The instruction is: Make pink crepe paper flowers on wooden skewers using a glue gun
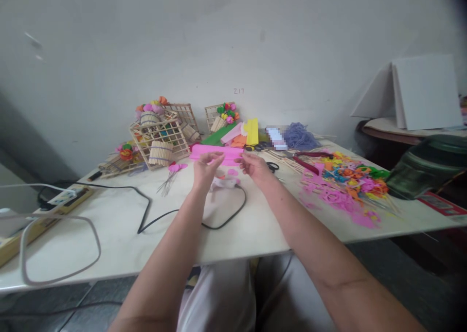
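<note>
My left hand (208, 166) is closed in a pinch over the front of a folded sheet of pink crepe paper (199, 150). Opposite it, my right hand (253, 166) is also pinched, by the paper's right end. Whether the fingertips grip this paper or some small piece in front of it is hard to see. Below and between the hands lies a white glue gun (223, 183) with a black cord. Small pink paper petals (232, 172) lie just behind it. To the left are pink petals with thin wire stems (175, 167).
Stick-built lattice racks (160, 140) with paper flowers stand at the back left. Coloured crepe paper (251, 131), a phone (276, 138) and purple yarn (301, 136) lie behind. Red-handled pliers (306, 165), scissors (272, 166) and paper scraps (346, 191) are right; a power strip (65, 203) is left.
</note>
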The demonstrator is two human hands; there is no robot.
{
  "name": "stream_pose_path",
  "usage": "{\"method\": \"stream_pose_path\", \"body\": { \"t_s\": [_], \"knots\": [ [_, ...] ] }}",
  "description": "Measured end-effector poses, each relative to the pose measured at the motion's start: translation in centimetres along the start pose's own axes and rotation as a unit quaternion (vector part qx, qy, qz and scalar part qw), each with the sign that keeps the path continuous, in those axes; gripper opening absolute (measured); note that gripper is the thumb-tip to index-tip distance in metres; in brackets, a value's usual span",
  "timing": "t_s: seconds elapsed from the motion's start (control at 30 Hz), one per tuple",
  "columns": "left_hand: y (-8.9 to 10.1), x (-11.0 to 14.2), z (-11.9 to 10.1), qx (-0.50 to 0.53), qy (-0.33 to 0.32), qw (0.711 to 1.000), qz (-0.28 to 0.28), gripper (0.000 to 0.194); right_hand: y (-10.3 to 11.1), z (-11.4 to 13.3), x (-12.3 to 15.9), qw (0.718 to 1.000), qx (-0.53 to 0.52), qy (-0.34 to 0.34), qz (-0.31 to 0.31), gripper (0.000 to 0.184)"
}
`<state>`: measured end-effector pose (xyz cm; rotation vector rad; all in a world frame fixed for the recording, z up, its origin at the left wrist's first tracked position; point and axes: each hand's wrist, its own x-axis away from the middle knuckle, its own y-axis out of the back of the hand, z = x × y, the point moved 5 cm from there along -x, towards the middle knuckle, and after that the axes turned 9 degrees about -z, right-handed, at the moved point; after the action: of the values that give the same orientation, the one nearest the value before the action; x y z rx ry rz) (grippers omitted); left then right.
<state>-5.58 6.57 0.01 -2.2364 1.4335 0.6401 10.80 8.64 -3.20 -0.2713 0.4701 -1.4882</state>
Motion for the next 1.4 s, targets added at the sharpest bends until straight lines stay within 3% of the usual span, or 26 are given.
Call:
{"method": "stream_pose_path", "body": {
  "t_s": [0.13, 0.23, 0.37, 0.53, 0.6, 0.67, 0.77, 0.93, 1.23, 1.33, 1.4],
  "knots": [
    [2.0, -1.1, 1.7, 0.071, 0.035, 0.993, -0.089, 0.026, 0.7, 0.0, -0.4, 0.988, 0.130, 0.069, -0.049, 0.020],
    [2.8, -1.4, 2.2, 0.096, 0.036, 0.989, -0.104, 0.024, 0.0, 0.2, 0.0, 0.945, 0.298, 0.133, -0.032, 0.025],
    [2.9, -1.1, 2.1, 0.094, 0.048, 0.990, -0.098, 0.025, -1.7, 0.1, 1.3, 0.805, 0.555, 0.208, 0.018, 0.027],
    [2.7, -0.8, 2.0, 0.094, 0.059, 0.989, -0.093, 0.028, -3.7, -1.3, 2.5, 0.633, 0.714, 0.280, 0.111, 0.041],
    [2.6, -0.8, 1.9, 0.094, 0.064, 0.990, -0.090, 0.029, -4.0, -2.0, 2.7, 0.588, 0.746, 0.285, 0.127, 0.040],
    [2.5, -0.7, 1.8, 0.088, 0.070, 0.990, -0.086, 0.030, -4.4, -2.4, 3.0, 0.563, 0.759, 0.297, 0.140, 0.036],
    [2.2, -0.6, 1.6, 0.078, 0.075, 0.991, -0.076, 0.032, -5.1, -2.4, 3.5, 0.546, 0.756, 0.333, 0.138, 0.035],
    [1.9, -0.7, 0.9, 0.073, 0.050, 0.994, -0.069, 0.033, -6.2, -2.5, 4.1, 0.550, 0.741, 0.368, 0.115, 0.040],
    [1.8, -0.5, -0.2, 0.020, 0.024, 0.996, -0.078, 0.038, -9.0, -4.9, 3.6, 0.545, 0.763, 0.320, 0.136, 0.033],
    [1.6, -0.4, 0.1, -0.009, 0.033, 0.997, -0.068, 0.040, -8.8, -4.9, 3.2, 0.566, 0.754, 0.300, 0.144, 0.037],
    [1.6, -0.3, 0.3, -0.026, 0.032, 0.997, -0.063, 0.043, -7.5, -4.0, 2.5, 0.603, 0.738, 0.279, 0.120, 0.039]
  ]
}}
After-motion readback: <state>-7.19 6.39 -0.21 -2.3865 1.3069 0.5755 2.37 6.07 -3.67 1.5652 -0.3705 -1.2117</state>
